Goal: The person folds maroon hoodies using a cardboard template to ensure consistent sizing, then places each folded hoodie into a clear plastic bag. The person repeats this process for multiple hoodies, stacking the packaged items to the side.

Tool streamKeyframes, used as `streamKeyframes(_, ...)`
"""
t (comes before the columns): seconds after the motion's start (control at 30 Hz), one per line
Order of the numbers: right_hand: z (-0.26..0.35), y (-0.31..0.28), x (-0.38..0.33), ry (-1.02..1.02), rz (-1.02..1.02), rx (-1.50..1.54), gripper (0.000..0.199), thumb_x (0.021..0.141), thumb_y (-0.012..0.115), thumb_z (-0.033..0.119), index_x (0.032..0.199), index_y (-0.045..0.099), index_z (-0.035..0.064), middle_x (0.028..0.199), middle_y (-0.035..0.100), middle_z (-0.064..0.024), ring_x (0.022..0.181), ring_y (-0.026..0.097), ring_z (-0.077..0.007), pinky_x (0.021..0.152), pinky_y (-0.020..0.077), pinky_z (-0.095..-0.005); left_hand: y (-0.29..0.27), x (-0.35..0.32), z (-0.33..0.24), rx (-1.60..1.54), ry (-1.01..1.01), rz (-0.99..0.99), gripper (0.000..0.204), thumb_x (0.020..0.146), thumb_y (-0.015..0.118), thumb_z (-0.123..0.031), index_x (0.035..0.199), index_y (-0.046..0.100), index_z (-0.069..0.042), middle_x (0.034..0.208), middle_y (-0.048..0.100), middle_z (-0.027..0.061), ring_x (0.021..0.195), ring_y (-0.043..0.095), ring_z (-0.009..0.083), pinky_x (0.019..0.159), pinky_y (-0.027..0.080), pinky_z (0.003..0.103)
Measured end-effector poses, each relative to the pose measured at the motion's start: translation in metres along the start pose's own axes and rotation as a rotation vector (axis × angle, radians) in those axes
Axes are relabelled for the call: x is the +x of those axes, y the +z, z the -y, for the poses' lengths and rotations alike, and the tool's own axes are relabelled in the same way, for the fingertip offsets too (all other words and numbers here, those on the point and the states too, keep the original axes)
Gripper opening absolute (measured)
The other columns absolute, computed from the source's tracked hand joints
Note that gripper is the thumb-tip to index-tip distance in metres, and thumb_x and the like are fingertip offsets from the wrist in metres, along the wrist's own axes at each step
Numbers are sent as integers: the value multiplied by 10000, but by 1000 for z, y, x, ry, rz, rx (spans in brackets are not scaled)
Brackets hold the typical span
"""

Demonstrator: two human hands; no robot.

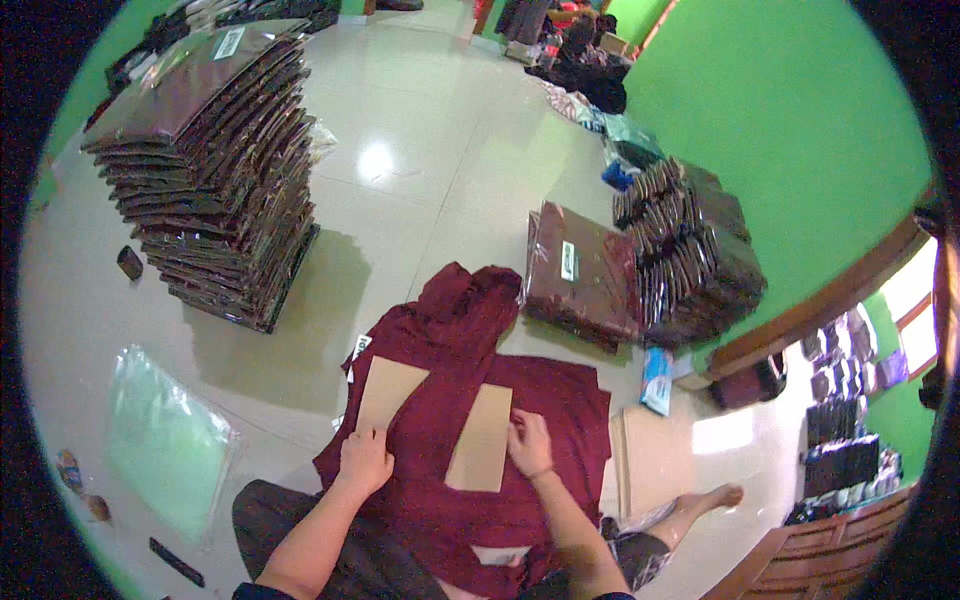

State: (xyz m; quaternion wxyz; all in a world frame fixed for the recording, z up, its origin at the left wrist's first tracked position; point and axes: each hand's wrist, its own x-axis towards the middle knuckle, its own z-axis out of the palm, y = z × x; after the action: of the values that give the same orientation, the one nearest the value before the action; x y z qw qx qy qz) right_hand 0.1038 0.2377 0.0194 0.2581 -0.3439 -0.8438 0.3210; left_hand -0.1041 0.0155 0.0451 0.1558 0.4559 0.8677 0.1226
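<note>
A dark red garment lies spread over my lap and the floor, its sleeve or hood part stretching away from me. Tan cardboard shows on it in two parts, with a strip of the red cloth running between them; I cannot tell whether it is one sheet. At the lower end of the left part, my left hand is closed on the cloth edge. My right hand has its fingers curled together on the garment beside the right part. The fingertips of both hands are partly hidden.
A tall stack of bagged dark garments stands at far left. Bagged garments lie in front of more piles by the green wall. Clear plastic bags rest at left, cardboard sheets at right, near a blue-and-white packet.
</note>
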Motion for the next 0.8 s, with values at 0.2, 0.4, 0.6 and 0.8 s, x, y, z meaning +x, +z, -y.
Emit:
streamKeyframes(0.2, -2, 103, 138, 501, -328, 100, 581, 754, 649, 400, 1082, 512, -59, 1029, 535, -219, 920, 538, -305, 827, 438, -370, -7, 25, 9, -212, 62, -25, 395, 743, 643, -287, 952, 524, 26, 943, 500, 194, 893, 506, 359, 770, 437, 430)
streamKeyframes(0.4, -47, 92, 178, 719, -287, -118, 502, 821, 459, 448, 987, 591, -7, 1022, 586, -238, 954, 541, -401, 830, 413, -449, -2, 37, 12, -280, 52, 75, 499, 721, 672, -362, 1006, 504, 11, 993, 484, 178, 968, 478, 332, 838, 416, 412)
streamKeyframes(0.6, -55, 37, 171, 1037, -405, 973, 415, 820, 490, 320, 1116, 564, 40, 1117, 584, -128, 1022, 535, -303, 920, 374, -448, 6, 44, 25, -324, 55, 141, 402, 669, 725, -251, 950, 539, -31, 984, 489, 148, 987, 476, 329, 836, 425, 400)
streamKeyframes(0.8, -20, -44, 177, 770, 61, 1098, 196, 803, 546, 235, 931, 594, 95, 958, 623, -38, 864, 589, -221, 790, 465, -379, 12, 40, 37, -303, 208, 65, 331, 693, 695, -216, 923, 580, -8, 991, 501, 170, 977, 476, 343, 857, 413, 405)
